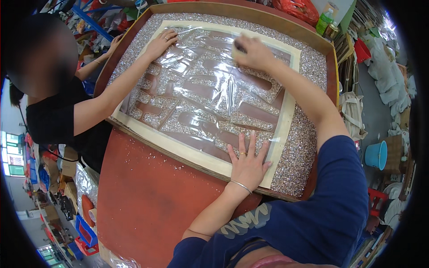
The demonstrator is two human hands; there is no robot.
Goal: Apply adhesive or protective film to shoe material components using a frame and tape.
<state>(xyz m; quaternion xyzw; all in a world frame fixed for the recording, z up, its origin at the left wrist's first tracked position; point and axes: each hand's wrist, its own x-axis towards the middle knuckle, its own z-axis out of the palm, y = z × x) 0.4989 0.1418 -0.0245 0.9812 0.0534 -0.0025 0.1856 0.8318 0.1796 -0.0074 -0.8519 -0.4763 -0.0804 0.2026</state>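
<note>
A clear plastic sheet (pixel 230 96) with glossy glare lies over a cream-bordered panel (pixel 279 147). Beneath the plastic are brown cut-out shapes (pixel 196 89), with glittery chips showing between them. My left hand (pixel 248 166) rests flat, fingers spread, on the panel's near right corner. Toward the far right side, my right hand (pixel 254 52) is closed around something small and dark, too blurred to name, against the plastic. A co-worker's hand (pixel 161 43) presses on the panel's far left corner; their other hand (pixel 115 43) is at the tray's left side.
The panel lies in a wooden-walled tray (pixel 331 67) filled with glittery chips (pixel 297 172). A red-brown table (pixel 147 201) with scattered chips extends below it. A green-labelled bottle (pixel 324 21), a can (pixel 331 31) and a red bag (pixel 297 11) stand behind; a blue bucket (pixel 376 155) is at right.
</note>
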